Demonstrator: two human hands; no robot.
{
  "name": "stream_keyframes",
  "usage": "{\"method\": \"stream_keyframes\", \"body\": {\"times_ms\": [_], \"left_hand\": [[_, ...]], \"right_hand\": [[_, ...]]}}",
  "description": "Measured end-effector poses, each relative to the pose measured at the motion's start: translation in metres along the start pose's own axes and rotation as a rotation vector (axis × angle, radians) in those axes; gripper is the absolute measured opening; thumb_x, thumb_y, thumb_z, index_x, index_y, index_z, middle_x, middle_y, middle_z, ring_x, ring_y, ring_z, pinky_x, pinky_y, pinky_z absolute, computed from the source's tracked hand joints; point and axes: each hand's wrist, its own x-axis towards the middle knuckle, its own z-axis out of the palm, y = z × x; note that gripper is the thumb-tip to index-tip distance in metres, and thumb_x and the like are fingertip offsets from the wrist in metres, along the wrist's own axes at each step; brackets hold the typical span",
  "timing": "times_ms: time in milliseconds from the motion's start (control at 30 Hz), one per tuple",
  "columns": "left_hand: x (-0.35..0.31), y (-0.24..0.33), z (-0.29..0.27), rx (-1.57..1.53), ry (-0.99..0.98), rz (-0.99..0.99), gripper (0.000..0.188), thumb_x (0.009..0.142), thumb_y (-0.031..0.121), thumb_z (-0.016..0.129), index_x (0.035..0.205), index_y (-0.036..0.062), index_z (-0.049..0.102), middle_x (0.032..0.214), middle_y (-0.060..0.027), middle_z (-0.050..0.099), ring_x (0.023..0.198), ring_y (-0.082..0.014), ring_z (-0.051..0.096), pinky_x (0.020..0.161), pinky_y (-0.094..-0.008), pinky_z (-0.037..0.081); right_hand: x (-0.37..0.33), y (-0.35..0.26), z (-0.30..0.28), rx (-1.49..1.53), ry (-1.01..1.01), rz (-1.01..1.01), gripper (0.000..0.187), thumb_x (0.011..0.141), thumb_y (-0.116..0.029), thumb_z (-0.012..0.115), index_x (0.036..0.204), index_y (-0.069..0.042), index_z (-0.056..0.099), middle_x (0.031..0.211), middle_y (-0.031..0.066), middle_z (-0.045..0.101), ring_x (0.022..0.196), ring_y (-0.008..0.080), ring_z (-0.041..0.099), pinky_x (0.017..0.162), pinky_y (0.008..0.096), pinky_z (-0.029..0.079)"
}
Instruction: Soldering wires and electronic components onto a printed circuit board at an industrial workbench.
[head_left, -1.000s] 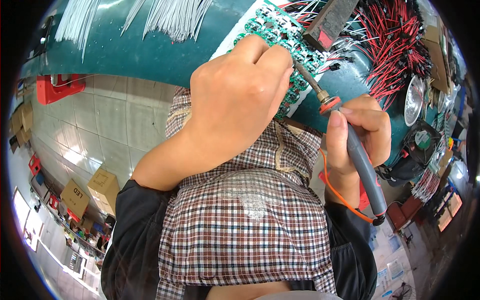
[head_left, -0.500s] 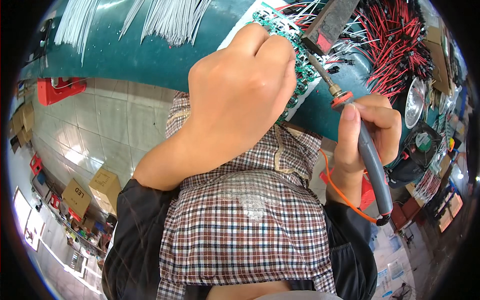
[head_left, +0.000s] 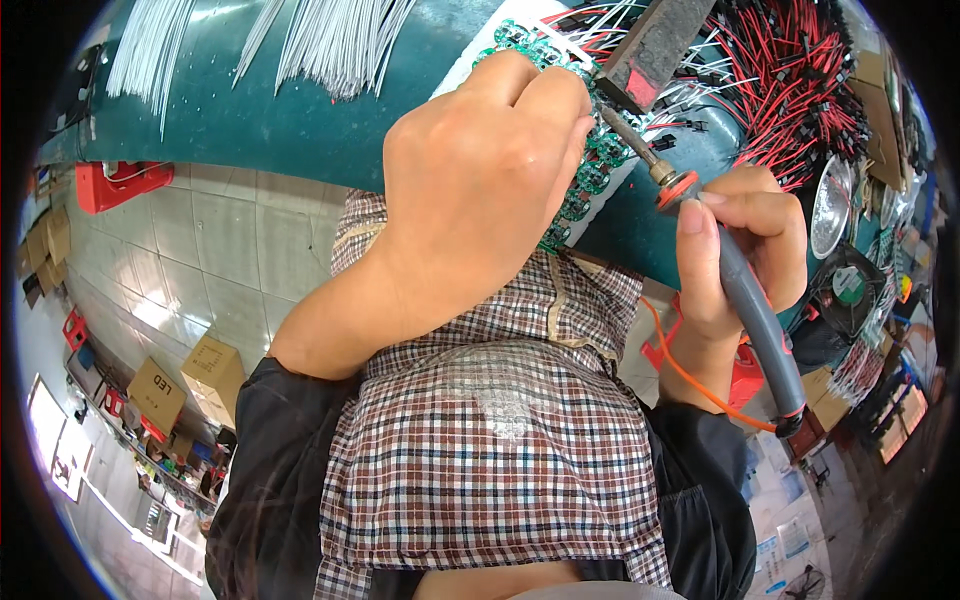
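My right hand (head_left: 742, 250) grips a soldering iron (head_left: 745, 290) with a grey handle and an orange-red collar. Its metal tip slants up and left to the green circuit boards (head_left: 598, 165), beside my left hand's fingers. Over the boards my left hand (head_left: 480, 170) is closed with its back toward me; the fingertips and whatever they pinch are hidden beneath it. The boards lie in a white holder (head_left: 622, 190) on the green work surface. A dark bar-shaped block (head_left: 655, 55) with a red patch on its end rests across the holder's upper right, close to the iron's tip.
White wires (head_left: 340, 40) lie in bundles at the far left. Red and black leads with connectors (head_left: 790, 90) pile up at the far right. Beside them are a round metal dish (head_left: 831, 205) and a black fan (head_left: 848, 288). An orange cord (head_left: 690, 378) trails from the iron.
The soldering iron's tip has shifted slightly left and up, and its handle's rear end has swung right. The board holder and the block have slid a little left. My left hand stays closed.
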Motion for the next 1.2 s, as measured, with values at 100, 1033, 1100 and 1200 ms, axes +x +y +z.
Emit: {"method": "stream_keyframes", "body": {"times_ms": [100, 1033, 1100, 1200], "left_hand": [[0.002, 0.007, -0.005, 0.026, -0.041, -0.032, 0.012, 0.081, 0.007, 0.078, 0.088, 0.0113, 0.069, 0.083, -0.0004, 0.064, 0.054, -0.0117, 0.057, 0.049, -0.0264, 0.044], [-0.001, 0.018, 0.005, 0.006, -0.070, 0.015, 0.011, 0.081, 0.008, 0.077, 0.088, 0.0107, 0.069, 0.082, -0.0013, 0.063, 0.059, -0.0151, 0.061, 0.051, -0.0303, 0.045], [-0.002, 0.021, 0.001, -0.056, -0.057, -0.035, 0.013, 0.080, 0.005, 0.077, 0.088, 0.0109, 0.069, 0.084, -0.0009, 0.063, 0.056, -0.0136, 0.058, 0.049, -0.0288, 0.043], [-0.004, 0.022, -0.009, -0.059, -0.087, -0.051, 0.016, 0.078, 0.002, 0.076, 0.088, 0.0109, 0.068, 0.085, -0.0006, 0.062, 0.058, -0.0121, 0.059, 0.049, -0.0273, 0.042]], "right_hand": [[0.002, 0.002, -0.004, 0.007, -0.049, 0.003, 0.022, 0.074, 0.008, 0.073, 0.086, 0.001, 0.056, 0.070, 0.0101, 0.061, 0.056, 0.0151, 0.056, 0.054, 0.0260, 0.044], [-0.012, 0.004, -0.017, -0.025, -0.024, 0.001, 0.020, 0.077, 0.007, 0.073, 0.087, 0.002, 0.056, 0.070, 0.0107, 0.061, 0.055, 0.0156, 0.057, 0.051, 0.0271, 0.043], [-0.012, 0.005, -0.018, -0.002, -0.006, -0.006, 0.021, 0.076, 0.008, 0.073, 0.087, 0.002, 0.056, 0.070, 0.0109, 0.061, 0.055, 0.0157, 0.056, 0.050, 0.0276, 0.042], [-0.017, 0.003, -0.018, 0.012, 0.031, -0.027, 0.023, 0.075, 0.008, 0.073, 0.089, 0.002, 0.055, 0.071, 0.0114, 0.061, 0.055, 0.0160, 0.055, 0.050, 0.0286, 0.041]]}}
